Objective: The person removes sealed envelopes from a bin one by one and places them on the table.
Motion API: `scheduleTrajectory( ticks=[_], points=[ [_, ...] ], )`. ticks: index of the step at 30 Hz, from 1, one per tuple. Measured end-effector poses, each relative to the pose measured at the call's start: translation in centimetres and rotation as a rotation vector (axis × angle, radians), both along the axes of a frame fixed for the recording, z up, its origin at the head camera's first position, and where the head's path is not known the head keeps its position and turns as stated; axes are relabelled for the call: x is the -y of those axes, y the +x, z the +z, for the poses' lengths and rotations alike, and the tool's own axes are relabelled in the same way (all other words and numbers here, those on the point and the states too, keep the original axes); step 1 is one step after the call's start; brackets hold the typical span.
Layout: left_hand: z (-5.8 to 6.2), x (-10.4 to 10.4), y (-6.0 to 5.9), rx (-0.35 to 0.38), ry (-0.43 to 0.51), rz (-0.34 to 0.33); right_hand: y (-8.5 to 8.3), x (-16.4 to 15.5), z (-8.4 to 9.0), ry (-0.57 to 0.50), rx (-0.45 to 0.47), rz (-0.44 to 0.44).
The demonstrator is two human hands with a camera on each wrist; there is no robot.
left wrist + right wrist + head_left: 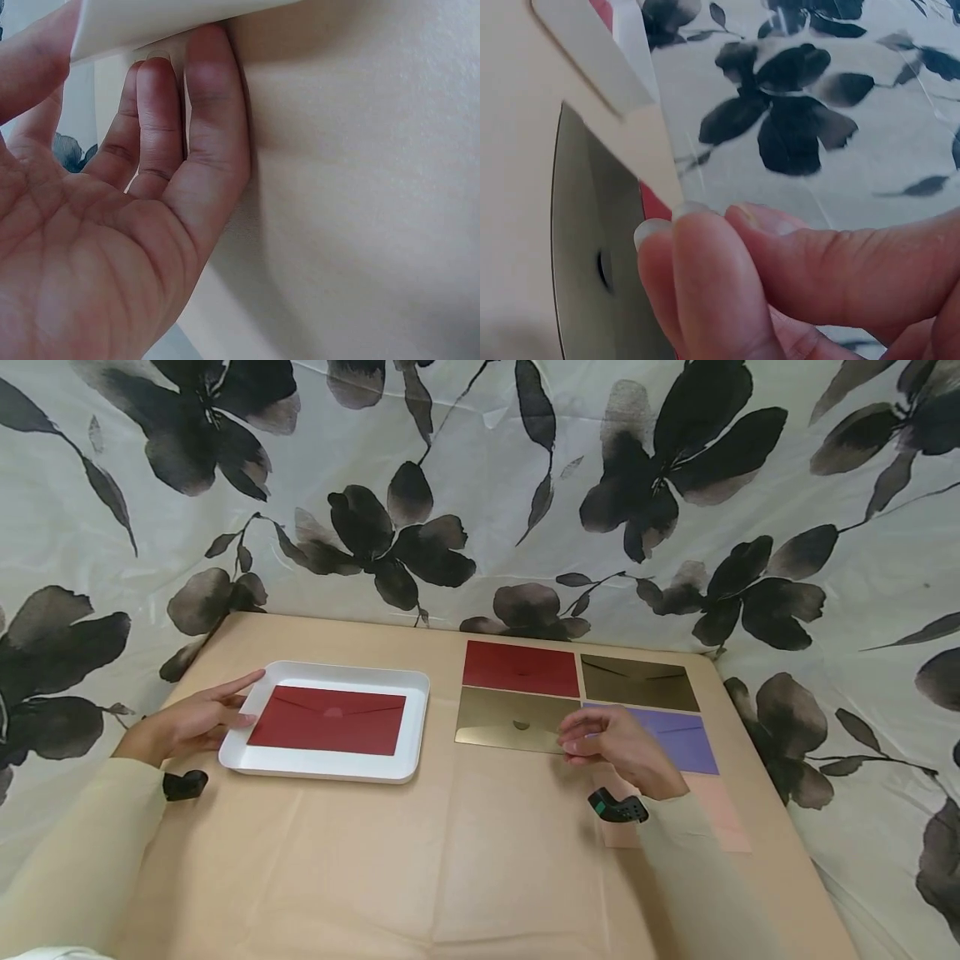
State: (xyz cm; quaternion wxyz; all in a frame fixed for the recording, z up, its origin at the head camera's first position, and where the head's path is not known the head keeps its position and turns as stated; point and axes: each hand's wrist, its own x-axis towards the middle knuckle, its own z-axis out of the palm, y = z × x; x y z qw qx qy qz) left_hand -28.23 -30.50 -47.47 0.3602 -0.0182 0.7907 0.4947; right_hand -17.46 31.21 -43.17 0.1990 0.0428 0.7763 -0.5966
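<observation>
A white tray point(330, 766) on the left holds a dark red envelope point(326, 720). My left hand point(198, 718) holds the tray's left end, its thumb at the rim and the other fingers by its side and underneath; the left wrist view shows those fingers point(214, 105) below the tray's edge point(150, 34). My right hand point(618, 747) has its fingertips bunched at the right end of a gold envelope point(498, 714). In the right wrist view the fingertips point(720, 270) overlap this envelope point(615, 247); I cannot tell whether they pinch it.
Behind the gold envelope lie another red envelope point(520, 667) and a darker gold one point(637, 682). A purple envelope point(686, 743) and a pink one point(718, 810) sit partly under my right hand and forearm. The tan table point(360, 877) meets a floral cloth point(510, 527) behind it.
</observation>
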Motion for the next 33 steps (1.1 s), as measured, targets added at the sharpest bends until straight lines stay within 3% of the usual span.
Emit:
scheduleTrajectory(
  ticks=[20,33],
  points=[
    [-0.1,0.1,-0.1,0.003,0.001,0.016,-3.1,9.7,0.2,-0.163,0.001,0.087],
    [0.4,-0.1,0.3,-0.007,-0.004,0.019,-4.3,17.1,-0.3,-0.129,0.028,0.147]
  ],
)
